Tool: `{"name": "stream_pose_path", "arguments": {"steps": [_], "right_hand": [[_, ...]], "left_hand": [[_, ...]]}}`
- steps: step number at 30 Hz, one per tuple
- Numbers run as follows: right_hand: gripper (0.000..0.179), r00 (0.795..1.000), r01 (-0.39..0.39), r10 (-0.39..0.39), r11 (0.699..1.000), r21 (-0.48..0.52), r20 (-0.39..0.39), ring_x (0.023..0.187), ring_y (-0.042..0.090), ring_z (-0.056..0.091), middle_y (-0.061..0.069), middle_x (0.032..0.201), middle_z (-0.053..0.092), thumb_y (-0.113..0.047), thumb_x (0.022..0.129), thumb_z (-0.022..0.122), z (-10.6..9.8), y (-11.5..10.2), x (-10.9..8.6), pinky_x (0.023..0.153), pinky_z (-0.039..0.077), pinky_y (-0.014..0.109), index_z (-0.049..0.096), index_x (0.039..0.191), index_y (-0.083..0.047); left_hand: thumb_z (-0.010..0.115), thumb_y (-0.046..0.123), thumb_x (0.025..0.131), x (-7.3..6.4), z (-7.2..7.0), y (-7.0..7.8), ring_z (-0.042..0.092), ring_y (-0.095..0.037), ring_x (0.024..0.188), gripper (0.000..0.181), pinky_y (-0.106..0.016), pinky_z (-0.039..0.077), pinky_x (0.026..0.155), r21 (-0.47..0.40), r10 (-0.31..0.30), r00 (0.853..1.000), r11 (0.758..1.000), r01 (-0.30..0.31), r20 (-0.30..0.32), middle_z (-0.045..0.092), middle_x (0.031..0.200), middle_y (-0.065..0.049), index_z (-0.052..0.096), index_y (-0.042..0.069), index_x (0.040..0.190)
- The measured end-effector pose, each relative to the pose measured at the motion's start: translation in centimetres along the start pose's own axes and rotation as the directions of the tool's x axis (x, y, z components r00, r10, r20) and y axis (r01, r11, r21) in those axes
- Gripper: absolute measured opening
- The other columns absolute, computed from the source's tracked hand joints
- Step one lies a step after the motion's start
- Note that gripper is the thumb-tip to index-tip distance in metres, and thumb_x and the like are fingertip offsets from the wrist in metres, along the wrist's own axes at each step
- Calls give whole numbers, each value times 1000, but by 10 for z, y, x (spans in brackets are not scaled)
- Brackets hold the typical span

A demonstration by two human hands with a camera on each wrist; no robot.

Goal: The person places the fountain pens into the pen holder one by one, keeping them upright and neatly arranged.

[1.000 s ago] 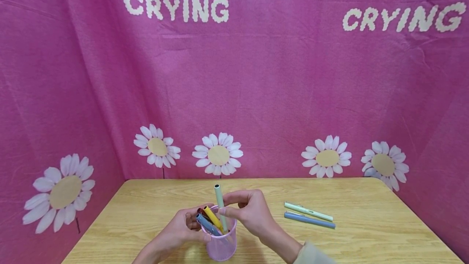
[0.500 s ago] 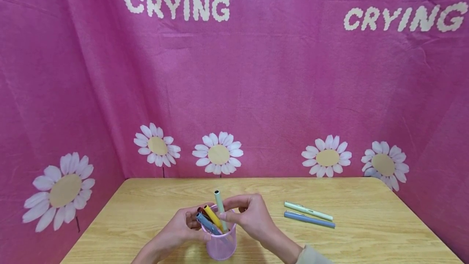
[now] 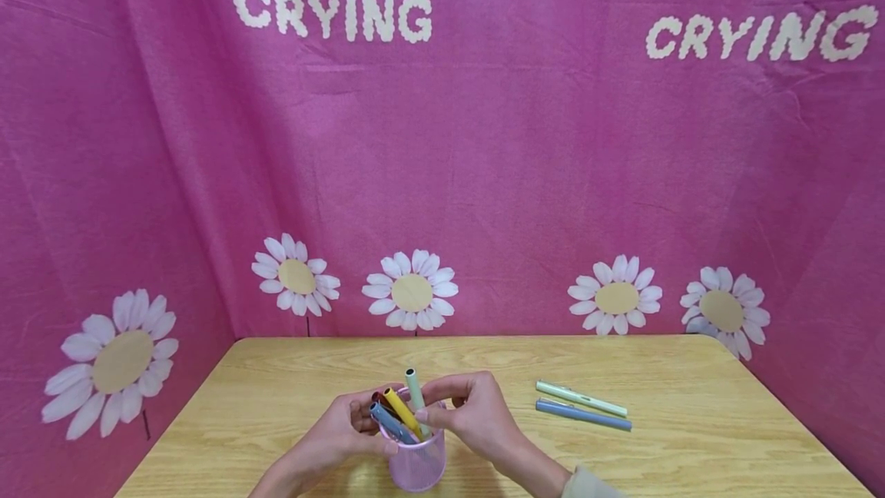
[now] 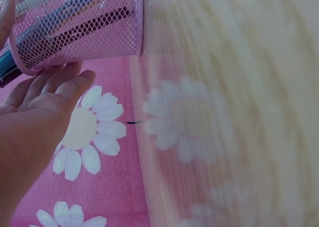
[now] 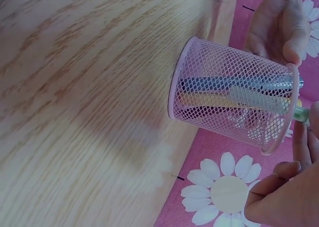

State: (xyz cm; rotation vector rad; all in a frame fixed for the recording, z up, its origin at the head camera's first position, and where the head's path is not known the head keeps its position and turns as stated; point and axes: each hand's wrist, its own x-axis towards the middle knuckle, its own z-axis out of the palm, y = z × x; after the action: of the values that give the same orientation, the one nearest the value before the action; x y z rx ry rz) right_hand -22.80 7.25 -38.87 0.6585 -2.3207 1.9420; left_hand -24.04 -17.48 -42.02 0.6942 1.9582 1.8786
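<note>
A pink mesh pen cup (image 3: 418,470) stands upright on the table, with a blue pen (image 3: 392,423), a yellow pen (image 3: 402,411) and a dark red pen (image 3: 376,397) leaning in it. My left hand (image 3: 337,426) holds the cup near its rim from the left, thumb in front and fingers round the far side. Between thumb and index finger, my right hand (image 3: 478,410) pinches a light green pen (image 3: 412,384). Its lower part is inside the cup, visible through the mesh in the right wrist view, and its upper end sticks up above the rim.
On the wooden table (image 3: 691,444), right of my right hand, lie a pale green pen (image 3: 582,398) and a blue pen (image 3: 584,415), nearly parallel. A pink curtain (image 3: 498,175) with white daisies hangs behind the table and along its sides.
My right hand has moved down with the light green pen, which now sits deeper in the cup. The left hand and the cup stay put.
</note>
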Motion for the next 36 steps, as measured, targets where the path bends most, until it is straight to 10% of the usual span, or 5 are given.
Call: {"name": "stream_pose_path", "arguments": {"steps": [36], "right_hand": [[17,997,74,-65,978,-196,52,69,7,53,-7,90,79,-9,79,91,-1,9,1,59,38,22,86,94,-12]], "left_hand": [[81,5,92,1,1,0,67,-25,114,67,-30,52,98,8,12,1000,1000,-12,-11,69,132,-15,51,-7,150]]}}
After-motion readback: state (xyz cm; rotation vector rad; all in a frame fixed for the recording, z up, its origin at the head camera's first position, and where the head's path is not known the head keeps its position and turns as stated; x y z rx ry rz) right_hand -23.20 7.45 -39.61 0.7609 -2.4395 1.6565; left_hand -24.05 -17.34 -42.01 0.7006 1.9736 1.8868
